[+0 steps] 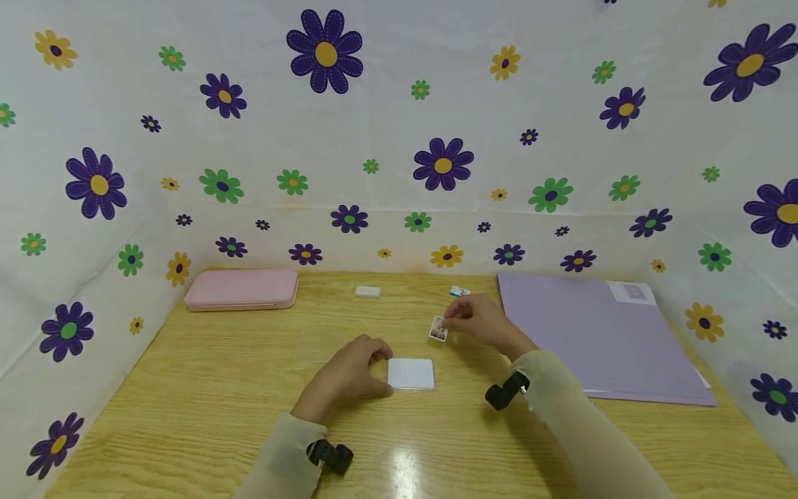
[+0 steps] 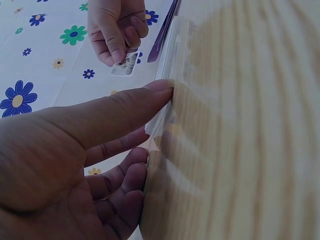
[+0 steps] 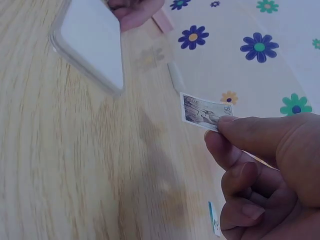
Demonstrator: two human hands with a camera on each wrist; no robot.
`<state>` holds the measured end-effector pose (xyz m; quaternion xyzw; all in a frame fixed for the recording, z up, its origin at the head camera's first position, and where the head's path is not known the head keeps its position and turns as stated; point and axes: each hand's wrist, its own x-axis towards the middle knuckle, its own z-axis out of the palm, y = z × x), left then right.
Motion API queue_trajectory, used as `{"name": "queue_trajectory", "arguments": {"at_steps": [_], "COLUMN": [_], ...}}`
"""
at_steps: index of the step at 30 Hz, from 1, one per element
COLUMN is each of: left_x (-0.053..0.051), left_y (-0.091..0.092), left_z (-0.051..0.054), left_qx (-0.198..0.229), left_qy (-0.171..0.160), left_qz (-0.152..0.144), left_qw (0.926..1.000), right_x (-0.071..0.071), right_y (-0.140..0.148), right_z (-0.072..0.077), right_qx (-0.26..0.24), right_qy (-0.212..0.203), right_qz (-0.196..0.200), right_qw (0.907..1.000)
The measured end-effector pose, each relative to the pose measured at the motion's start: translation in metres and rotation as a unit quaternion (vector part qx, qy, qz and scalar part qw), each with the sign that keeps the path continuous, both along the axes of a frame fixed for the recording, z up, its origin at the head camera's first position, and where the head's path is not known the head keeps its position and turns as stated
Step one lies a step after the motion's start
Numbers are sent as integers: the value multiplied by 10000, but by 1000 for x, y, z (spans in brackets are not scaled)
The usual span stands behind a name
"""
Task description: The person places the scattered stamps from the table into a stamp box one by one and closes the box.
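Note:
A postage stamp (image 3: 202,110) with a grey-brown picture and a white border is pinched at one edge between the thumb and index finger of my right hand (image 1: 483,321). It is held above the table, right of a flat white rectangular case (image 1: 411,373) with clear rounded edges. That case lies on the table. My left hand (image 1: 351,371) holds its left end, thumb at the near corner and index finger at the far one. In the left wrist view, the left thumb (image 2: 115,112) touches the case's edge, and the other fingers are bent beneath it.
On the wooden table (image 1: 206,402), a pink case (image 1: 242,290) lies back left. A small white block (image 1: 368,292) and a blue-and-white piece (image 1: 460,292) lie at the back. A faint clear sheet (image 1: 319,344) lies left of centre, a purple folder (image 1: 592,339) at right. Flowered cloth (image 1: 374,125) surrounds the table.

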<state>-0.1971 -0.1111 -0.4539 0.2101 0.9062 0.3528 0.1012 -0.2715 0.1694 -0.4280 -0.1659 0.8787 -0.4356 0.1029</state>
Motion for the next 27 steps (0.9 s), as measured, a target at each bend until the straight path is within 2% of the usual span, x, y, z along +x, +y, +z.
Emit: {"name": "queue_trajectory", "arguments": {"at_steps": [14, 27], "left_x": [1, 1], "left_y": [0, 0], "left_z": [-1, -1], "left_qx": [-7, -38], "left_qy": [-63, -153], "left_qz": [19, 78], "left_qw": [10000, 9998], "right_x": [12, 23], "right_y": [-21, -46], "right_z": [0, -5], "right_qx": [-320, -362], "right_qy": [-238, -520], "right_qz": [370, 1056], "right_qw": [9985, 9924]}}
